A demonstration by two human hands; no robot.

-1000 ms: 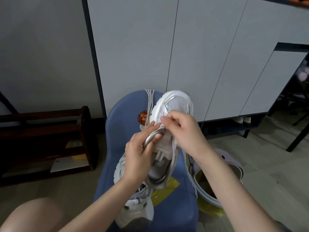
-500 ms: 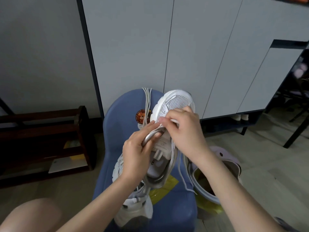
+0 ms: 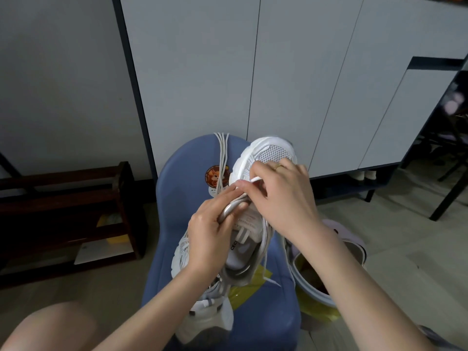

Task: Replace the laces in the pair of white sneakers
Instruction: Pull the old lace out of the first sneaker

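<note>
**Lacing a white sneaker over a blue chair**

Pale grey cabinet doors [image 3: 291, 72] fill the wall behind, with a dark wooden rack [image 3: 68, 214] low on the left and light floor tiles on the right. In front of the cabinets stands a blue moulded plastic chair [image 3: 187, 178], and a bundle of off-white loose laces [image 3: 222, 153] hangs over its back beside a round orange sticker [image 3: 215, 176].

The white mesh-toed sneaker [image 3: 268, 154] is held up above the seat, toe pointing away, between both hands. The left hand [image 3: 210, 236] grips it from the left side, fingers curled round the silver-grey edge by the tongue. The right hand [image 3: 283, 198] comes over from the right, thumb and forefinger pinching a flat white lace [image 3: 257, 179] just at the lowest eyelets, near the toe. A loose end of lace trails down the sneaker's right side towards a yellow plastic wrapper [image 3: 253, 287] on the seat.

A second white sneaker [image 3: 207, 317] lies below the left wrist at the seat's front edge.
</note>
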